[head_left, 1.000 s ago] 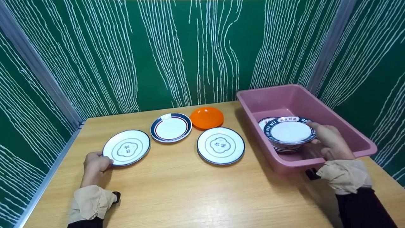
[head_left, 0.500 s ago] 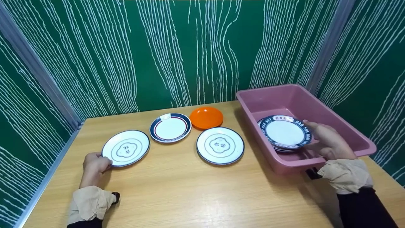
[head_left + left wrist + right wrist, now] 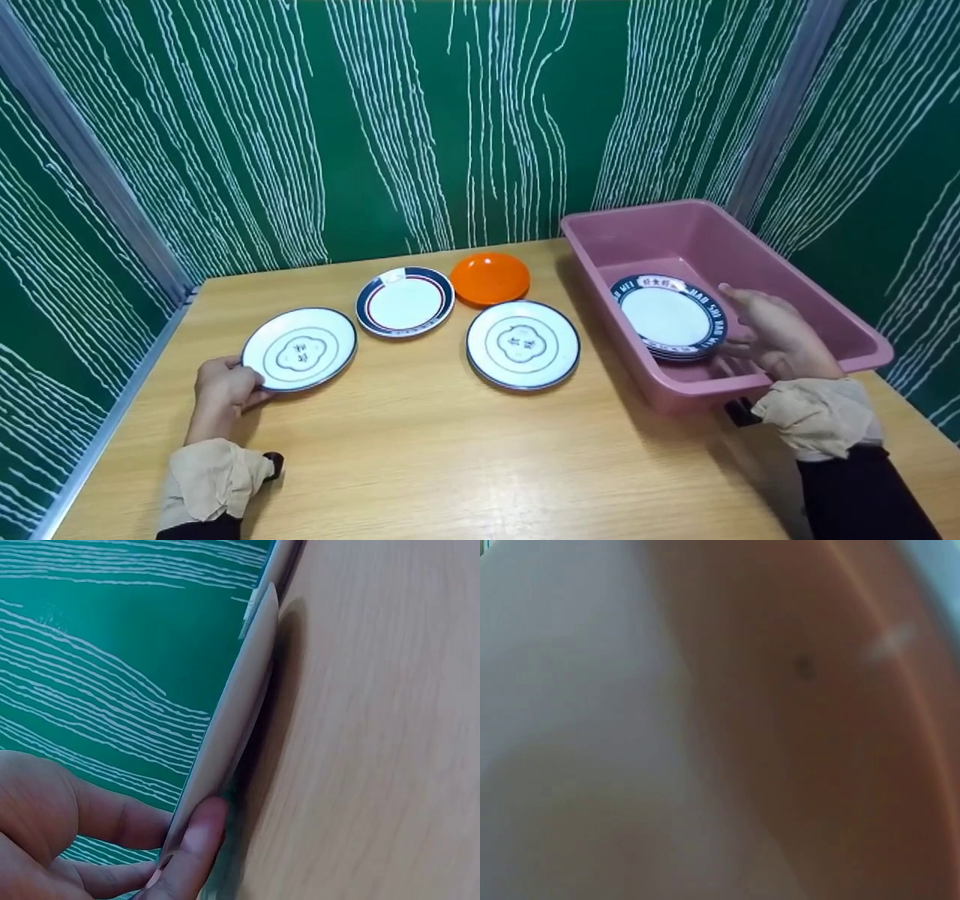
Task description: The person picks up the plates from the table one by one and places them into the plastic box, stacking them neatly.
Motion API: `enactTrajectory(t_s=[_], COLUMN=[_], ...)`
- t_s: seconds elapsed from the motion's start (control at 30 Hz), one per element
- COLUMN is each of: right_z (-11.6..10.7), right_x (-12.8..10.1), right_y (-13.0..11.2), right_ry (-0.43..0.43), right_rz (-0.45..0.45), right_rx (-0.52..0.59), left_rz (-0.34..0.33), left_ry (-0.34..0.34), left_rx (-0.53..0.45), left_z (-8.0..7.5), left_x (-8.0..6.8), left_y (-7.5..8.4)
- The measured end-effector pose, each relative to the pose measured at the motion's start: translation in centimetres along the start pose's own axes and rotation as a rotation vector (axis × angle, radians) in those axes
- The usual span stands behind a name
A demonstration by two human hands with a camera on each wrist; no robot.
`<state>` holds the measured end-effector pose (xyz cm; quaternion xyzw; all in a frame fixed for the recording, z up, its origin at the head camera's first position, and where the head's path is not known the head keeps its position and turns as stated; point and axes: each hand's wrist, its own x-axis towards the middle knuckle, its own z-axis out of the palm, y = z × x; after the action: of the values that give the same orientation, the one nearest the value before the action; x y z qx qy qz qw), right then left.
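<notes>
Crumpled beige wrist wraps (image 3: 214, 484), both arms. Black sleeves (image 3: 862, 487) show below the wraps; small black pieces (image 3: 275, 466) jut from the wraps' inner sides.

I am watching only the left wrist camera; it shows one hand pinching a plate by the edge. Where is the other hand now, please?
Observer: In the head view, the right hand is inside the pink basin, beside a stack of plates; I cannot tell if the lower fingers touch it.
Operator: Thank you. The plate in the left hand I see only from the side. What is drawn on its face?
Observer: The head view shows a four-lobed outline with characters inside, in the middle of the white face.
</notes>
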<state>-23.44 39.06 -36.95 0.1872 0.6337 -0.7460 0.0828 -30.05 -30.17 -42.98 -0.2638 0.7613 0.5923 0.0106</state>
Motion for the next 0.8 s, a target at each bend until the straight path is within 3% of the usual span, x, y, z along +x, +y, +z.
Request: enactTrajectory(t_s=[0.2, 0.37, 0.6, 0.8], right_z=[0.0, 0.1, 0.3, 1.4], right_x=[0.1, 0.0, -0.2, -0.7], right_y=[0.0, 0.0, -0.1, -0.4], right_ry=[0.014, 0.029, 0.072, 0.091], right_rz=[-0.022, -0.048, -0.126, -0.182], right_rx=[-0.061, -0.094, -0.053, -0.052], left_rz=[0.021, -0.012, -0.004, -0.025], left_ry=[0.009, 0.018, 0.021, 0.042], left_rx=[-0.088, -0.171, -0.267, -0.293], left_z=[0.1, 0.2, 0.6, 0.9], left_x=[-0.2, -0.3, -0.7, -1.3], left_y=[0.3, 1.0, 1.8, 2.3])
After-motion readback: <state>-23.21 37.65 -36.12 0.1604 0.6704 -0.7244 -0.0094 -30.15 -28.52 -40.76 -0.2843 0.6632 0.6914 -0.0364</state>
